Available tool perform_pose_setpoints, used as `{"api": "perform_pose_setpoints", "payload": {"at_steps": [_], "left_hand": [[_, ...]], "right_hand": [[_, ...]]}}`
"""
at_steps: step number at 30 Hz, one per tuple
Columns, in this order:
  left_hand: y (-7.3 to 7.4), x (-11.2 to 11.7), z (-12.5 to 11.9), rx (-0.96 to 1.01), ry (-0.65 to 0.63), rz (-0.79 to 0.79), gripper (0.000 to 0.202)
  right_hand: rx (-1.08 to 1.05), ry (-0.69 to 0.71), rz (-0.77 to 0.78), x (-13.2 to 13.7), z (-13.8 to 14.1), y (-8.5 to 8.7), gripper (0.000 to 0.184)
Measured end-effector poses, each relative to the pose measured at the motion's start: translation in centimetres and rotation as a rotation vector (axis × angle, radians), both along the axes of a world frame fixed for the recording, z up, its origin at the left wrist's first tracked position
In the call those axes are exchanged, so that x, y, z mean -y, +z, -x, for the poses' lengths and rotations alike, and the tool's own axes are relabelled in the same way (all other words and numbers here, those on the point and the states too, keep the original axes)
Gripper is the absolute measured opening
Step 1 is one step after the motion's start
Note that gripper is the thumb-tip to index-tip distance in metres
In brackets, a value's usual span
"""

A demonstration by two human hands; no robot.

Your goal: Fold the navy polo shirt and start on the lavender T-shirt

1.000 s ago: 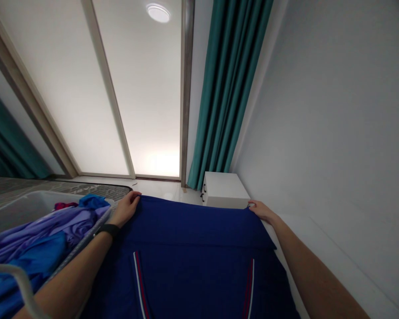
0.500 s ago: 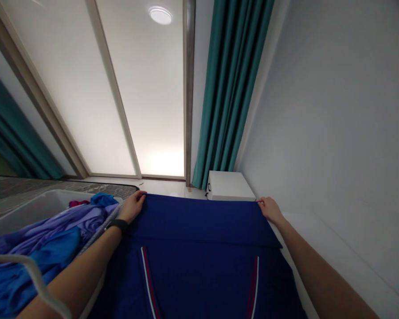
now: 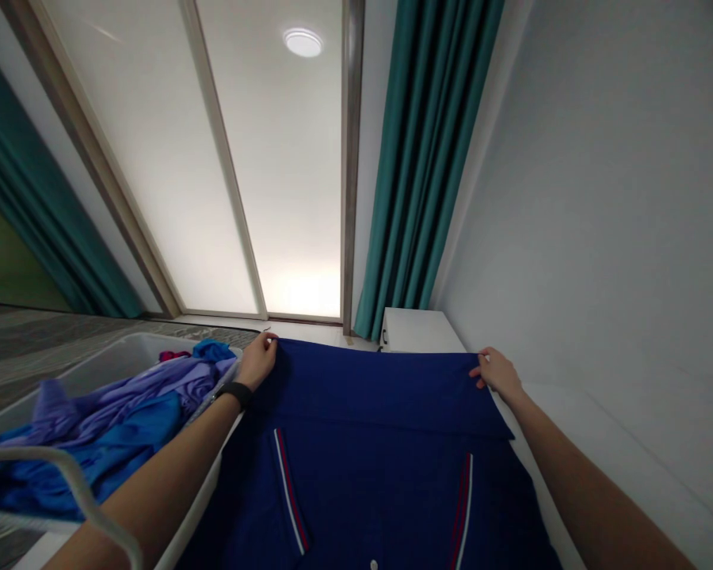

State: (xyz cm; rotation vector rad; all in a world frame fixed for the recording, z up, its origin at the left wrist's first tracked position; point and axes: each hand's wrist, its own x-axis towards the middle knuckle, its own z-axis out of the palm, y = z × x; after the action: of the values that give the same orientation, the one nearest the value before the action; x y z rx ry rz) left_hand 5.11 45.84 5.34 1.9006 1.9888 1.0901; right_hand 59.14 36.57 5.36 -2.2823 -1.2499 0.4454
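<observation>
a: where are the hands?
b: the left hand (image 3: 257, 361) pinches the far left corner of the navy garment (image 3: 368, 487); the right hand (image 3: 497, 372) pinches the far right one, some fingertips hidden.
a: and the garment?
b: spread between the forearms, two striped bands (image 3: 290, 491) showing — its near end is cut off below. a pale surface peeks out beside it, mostly covered; i can't tell what it is.
a: to the left?
b: a white basket (image 3: 127, 342) of heaped purple cloth (image 3: 148, 392) and blue cloth (image 3: 148, 423), pieces hard to separate. a pale curved bar (image 3: 78, 479) crosses the left forearm — both ends out of frame.
</observation>
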Motion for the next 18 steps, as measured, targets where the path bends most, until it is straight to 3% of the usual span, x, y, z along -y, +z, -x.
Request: {"api": "perform_pose_setpoints", "payload": {"at_steps": [9,18], "left_hand": [[1.6,2.8,0.3,0.247,-0.025,0.041,0.028],[4.4,8.7,1.2,0.584,-0.139,0.018,0.024]], "right_hand": [[-0.229,0.001,-0.194,3.0,0.9,1.6,0.025],[-0.380,0.020,-0.334,8.4,1.7,4.5,0.021]]}}
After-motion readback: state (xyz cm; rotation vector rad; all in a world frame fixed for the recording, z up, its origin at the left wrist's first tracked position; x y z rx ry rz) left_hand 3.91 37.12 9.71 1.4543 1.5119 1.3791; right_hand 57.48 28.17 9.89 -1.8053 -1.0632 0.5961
